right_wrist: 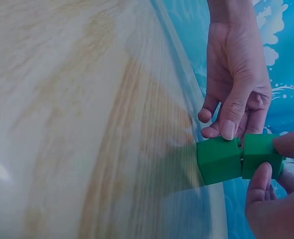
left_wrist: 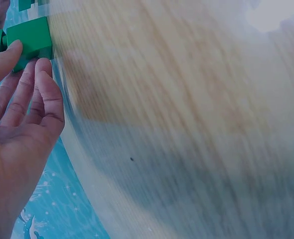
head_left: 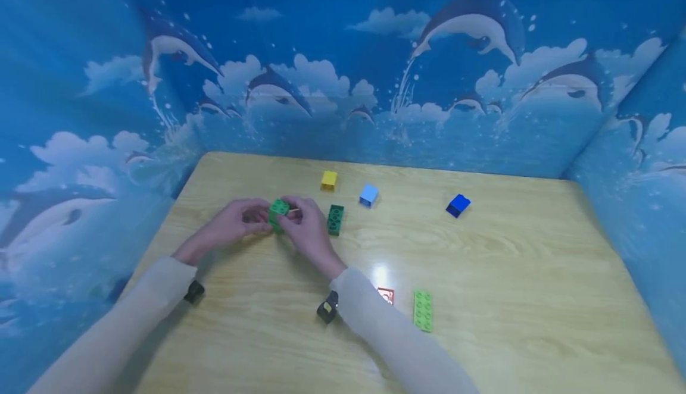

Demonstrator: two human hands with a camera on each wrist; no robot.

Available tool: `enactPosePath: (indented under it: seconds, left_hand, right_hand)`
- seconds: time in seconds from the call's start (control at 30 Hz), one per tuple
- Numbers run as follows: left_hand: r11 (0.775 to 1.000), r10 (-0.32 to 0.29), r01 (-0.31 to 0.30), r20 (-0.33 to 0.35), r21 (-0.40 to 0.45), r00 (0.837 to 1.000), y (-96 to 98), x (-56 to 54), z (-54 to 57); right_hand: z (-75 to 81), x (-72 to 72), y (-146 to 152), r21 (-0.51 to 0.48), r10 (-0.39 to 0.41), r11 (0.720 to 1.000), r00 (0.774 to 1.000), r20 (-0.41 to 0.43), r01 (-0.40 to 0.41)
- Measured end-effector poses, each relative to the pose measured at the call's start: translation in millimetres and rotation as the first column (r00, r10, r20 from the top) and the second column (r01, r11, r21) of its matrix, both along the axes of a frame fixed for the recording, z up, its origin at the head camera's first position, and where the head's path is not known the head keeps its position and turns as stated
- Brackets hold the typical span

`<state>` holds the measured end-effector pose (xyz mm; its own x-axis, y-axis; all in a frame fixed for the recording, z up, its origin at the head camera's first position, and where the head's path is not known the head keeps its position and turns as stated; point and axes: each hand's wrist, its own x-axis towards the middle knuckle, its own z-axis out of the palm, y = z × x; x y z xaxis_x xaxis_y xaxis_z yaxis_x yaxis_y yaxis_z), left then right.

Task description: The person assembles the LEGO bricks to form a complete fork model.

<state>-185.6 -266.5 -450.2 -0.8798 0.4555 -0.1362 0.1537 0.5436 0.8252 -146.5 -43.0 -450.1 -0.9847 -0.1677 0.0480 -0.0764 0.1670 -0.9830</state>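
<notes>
Two green toy bricks [head_left: 278, 208] stand one above the other between the hands, over the left part of the table. A narrow gap with studs shows between them in the right wrist view. My left hand [head_left: 234, 224] pinches the lower brick [right_wrist: 219, 162], thumb on one side and fingertips against another. The upper brick [right_wrist: 258, 154] is pinched between thumb and fingers of my right hand [head_left: 311, 227]. In the left wrist view, the left hand [left_wrist: 22, 134] has its thumb on the lower brick [left_wrist: 33, 37]. Just right of the right hand lies a dark green brick [head_left: 335, 220].
Behind the hands are a yellow brick [head_left: 329, 180] and a light blue brick [head_left: 368, 196]. A dark blue brick [head_left: 458, 205] lies farther right. Nearer are a light green brick [head_left: 423, 310] and a red-edged piece [head_left: 386, 294], partly hidden by the sleeve. Dolphin-printed curtains [head_left: 332, 55] surround the table.
</notes>
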Motion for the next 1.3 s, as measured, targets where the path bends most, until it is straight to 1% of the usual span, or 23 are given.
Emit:
enactPosePath:
  seconds: [0.2,0.33,0.43,0.7,0.87,1.0,1.1,1.3]
  left_hand:
    - [1.000,-0.004,0.004,0.006,0.005,1.000,2.0,1.4,0.7]
    - [1.000,-0.005,0.005,0.011,-0.001,1.000,1.0,1.8,-0.2]
    - [1.000,-0.010,0.010,0.023,0.010,1.000,0.0,1.6,0.3]
    - [0.999,-0.026,0.025,0.037,0.036,0.999,-1.7,1.8,-0.4]
    - [0.999,-0.018,0.017,0.039,0.043,0.999,-0.6,0.7,-1.5]
    - [0.999,-0.021,0.020,0.030,0.047,0.999,0.6,-0.7,-2.1]
    - [0.999,-0.029,0.028,0.030,0.041,0.999,0.2,-0.6,-3.1]
    - [0.999,-0.040,0.040,0.027,0.019,0.999,-0.3,1.5,-3.4]
  right_hand:
    - [1.4,2.4,-2,0.026,0.002,1.000,1.000,-0.007,-0.002]
    - [3.9,2.1,-2,0.081,0.032,0.996,0.999,-0.024,-0.030]
    - [6.0,2.2,0,0.122,0.054,0.991,0.998,-0.030,-0.050]
    - [12.0,2.3,3,0.141,0.082,0.987,0.997,-0.001,-0.081]
    - [13.8,3.9,1,0.181,0.055,0.982,0.998,-0.007,-0.053]
    - [15.0,3.7,-2,0.236,0.028,0.971,0.999,-0.030,-0.020]
    - [15.9,3.6,-4,0.269,0.018,0.963,1.000,-0.025,-0.011]
    - [19.7,7.4,-7,0.286,0.007,0.958,1.000,-0.002,-0.006]
